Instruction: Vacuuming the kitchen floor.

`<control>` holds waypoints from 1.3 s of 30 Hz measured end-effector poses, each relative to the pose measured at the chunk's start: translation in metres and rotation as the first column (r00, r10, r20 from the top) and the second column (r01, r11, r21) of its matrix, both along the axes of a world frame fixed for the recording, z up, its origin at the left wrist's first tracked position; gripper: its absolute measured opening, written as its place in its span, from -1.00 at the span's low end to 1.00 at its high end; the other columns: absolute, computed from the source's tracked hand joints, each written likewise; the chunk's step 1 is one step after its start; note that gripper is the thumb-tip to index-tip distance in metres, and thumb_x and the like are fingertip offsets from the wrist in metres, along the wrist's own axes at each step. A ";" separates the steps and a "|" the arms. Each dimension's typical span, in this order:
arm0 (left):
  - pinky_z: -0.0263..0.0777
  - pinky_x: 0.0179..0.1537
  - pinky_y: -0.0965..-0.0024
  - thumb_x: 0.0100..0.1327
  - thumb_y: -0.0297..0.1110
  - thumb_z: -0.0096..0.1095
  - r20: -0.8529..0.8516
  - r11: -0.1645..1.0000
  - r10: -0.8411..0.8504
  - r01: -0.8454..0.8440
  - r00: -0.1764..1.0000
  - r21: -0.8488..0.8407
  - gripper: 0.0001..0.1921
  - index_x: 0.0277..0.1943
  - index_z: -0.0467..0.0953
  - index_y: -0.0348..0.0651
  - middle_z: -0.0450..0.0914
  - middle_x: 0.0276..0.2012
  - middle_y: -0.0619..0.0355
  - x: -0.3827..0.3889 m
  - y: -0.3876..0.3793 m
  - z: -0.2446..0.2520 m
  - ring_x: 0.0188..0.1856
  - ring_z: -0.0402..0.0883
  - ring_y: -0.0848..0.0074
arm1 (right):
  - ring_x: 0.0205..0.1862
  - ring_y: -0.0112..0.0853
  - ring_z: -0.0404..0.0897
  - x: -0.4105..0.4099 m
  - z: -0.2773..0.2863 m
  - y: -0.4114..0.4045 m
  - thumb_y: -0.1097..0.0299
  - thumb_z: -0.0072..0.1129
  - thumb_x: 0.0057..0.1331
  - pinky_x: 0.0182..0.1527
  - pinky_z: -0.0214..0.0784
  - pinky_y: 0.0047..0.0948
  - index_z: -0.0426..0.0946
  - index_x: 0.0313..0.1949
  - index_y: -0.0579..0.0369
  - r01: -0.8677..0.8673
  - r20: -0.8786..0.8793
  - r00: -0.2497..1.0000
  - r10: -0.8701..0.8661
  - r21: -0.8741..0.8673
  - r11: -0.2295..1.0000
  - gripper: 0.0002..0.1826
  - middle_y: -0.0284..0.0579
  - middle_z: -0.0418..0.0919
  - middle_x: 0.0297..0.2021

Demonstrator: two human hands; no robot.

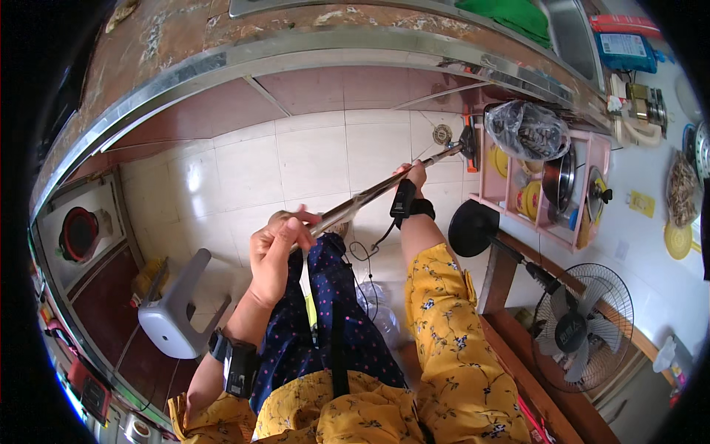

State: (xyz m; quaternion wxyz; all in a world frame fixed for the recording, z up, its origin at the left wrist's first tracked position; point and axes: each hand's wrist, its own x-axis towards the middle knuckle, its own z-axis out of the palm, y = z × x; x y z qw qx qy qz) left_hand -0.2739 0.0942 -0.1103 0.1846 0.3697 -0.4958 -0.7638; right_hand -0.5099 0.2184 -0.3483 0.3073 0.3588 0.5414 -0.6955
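A long-handled floor cleaning tool slants across the view, its shiny metal pole running up to the right. Its black and orange head is on the tiles beside the pink rack; whether it is a brush or a squeegee cannot be told. Near the pole's close end, my left hand holds it loosely, thumb along it and some fingers lifted. Farther up the pole, my right hand is closed around it. Black devices are strapped to both wrists.
A round floor drain lies near the head. The pink rack holds pans and a bagged item. A standing fan is at right, a grey plastic stool at left. The stone counter curves along the top.
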 end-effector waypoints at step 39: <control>0.24 -0.18 0.41 0.09 -0.53 -0.10 -0.130 0.912 0.375 -0.340 0.918 0.229 -0.74 -0.70 0.19 -0.22 0.29 -0.69 0.23 -0.013 0.009 0.020 -0.57 0.22 0.60 | -0.82 -0.45 0.16 -0.003 -0.005 -0.006 0.12 -0.36 0.15 -0.67 0.03 -0.41 0.14 -0.65 -0.02 0.024 0.221 0.975 0.010 -0.148 0.989 -0.69 -0.33 0.15 -0.86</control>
